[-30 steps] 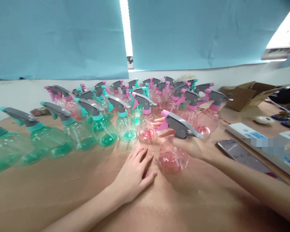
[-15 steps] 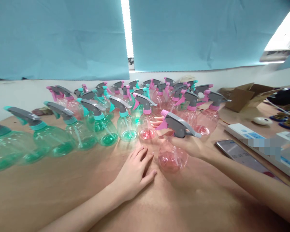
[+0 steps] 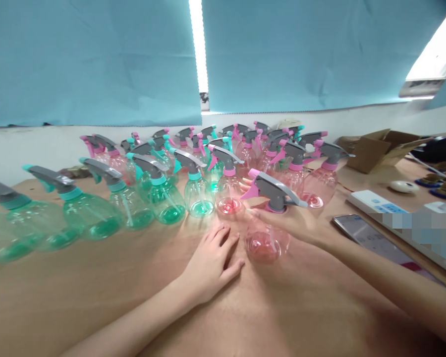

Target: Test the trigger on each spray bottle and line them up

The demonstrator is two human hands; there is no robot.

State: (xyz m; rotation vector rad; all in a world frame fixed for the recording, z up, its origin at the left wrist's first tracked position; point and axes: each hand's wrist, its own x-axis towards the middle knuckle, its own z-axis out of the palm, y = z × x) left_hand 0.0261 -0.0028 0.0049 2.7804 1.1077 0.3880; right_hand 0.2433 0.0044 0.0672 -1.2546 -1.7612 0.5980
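Pink bottle (image 3: pixel 266 241), empty, is standing gripped in my right hand (image 3: pixel 286 221); my left hand (image 3: pixel 210 263) is lying flat, holding nothing, on the table (image 3: pixel 96 287).

A: What covers the arms?
B: Bare skin only, as far as the view reaches, on both the left forearm (image 3: pixel 134 322) and the right forearm (image 3: pixel 394 287).
A: And the hands?
B: The left hand (image 3: pixel 211 263) and right hand (image 3: pixel 286 223) are bare too, with slender fingers
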